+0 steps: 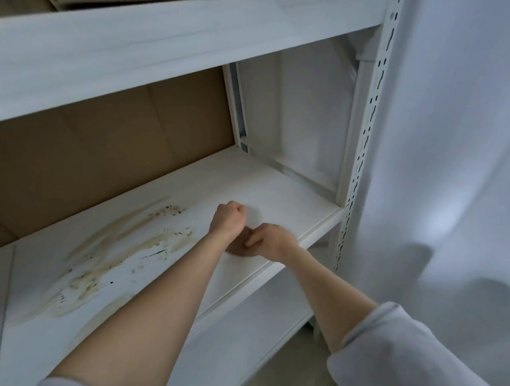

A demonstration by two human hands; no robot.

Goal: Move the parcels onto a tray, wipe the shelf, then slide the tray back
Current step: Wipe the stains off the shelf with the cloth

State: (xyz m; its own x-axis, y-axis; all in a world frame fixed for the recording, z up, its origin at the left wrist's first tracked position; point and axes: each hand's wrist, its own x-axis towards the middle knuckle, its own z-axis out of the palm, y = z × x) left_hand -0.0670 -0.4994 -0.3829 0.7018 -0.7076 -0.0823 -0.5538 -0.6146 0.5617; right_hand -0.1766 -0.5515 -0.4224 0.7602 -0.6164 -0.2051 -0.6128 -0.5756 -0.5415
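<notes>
The shelf (277,194) carries no parcels in view, so that step looks done. Brown stains (119,250) lie unwiped on its left part, so most of the wiping and the tray's return seem left. No tray can be made out. The left hand (228,218) is a closed fist over the shelf front. The right hand (270,241) curls its fingers beside the left wrist, and whether they pinch a cloth cannot be told.

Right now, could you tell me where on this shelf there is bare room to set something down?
The right end of the shelf is bare, bordered by the white side panel and the perforated upright. The left half carries brown smears. The left grip and right grip crowd the front edge mid-shelf.
</notes>
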